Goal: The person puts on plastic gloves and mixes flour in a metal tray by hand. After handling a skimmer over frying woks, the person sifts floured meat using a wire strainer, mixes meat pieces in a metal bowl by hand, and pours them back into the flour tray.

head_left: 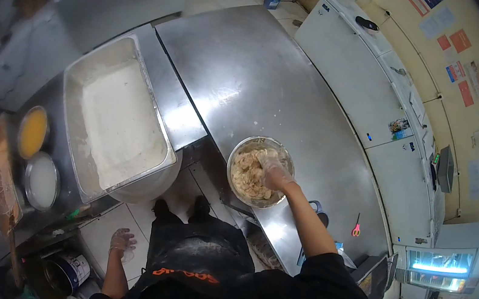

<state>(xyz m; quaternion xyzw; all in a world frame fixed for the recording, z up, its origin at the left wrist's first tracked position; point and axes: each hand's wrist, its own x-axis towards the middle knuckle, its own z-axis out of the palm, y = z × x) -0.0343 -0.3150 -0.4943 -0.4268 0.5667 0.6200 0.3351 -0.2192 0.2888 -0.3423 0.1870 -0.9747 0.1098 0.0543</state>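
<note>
My right hand (274,175), in a clear plastic glove, reaches into a round metal bowl (230,176) on the steel table. It touches pale, lumpy, wet-looking pieces of food (246,174), perhaps coated raw meat. Its fingers are partly sunk among the pieces, so their grip is hidden. My left hand (123,241), also gloved, hangs low at my side above the tiled floor. Its fingers are apart and slightly bent, holding nothing.
A deep tray (67,98) of white powder stands left, beside bowls of yellow (33,131) and whitish (41,181) contents. Red-handled scissors (356,228) lie on the steel table (233,63). White chest freezers (349,67) line its far side. A bucket (72,271) stands below left.
</note>
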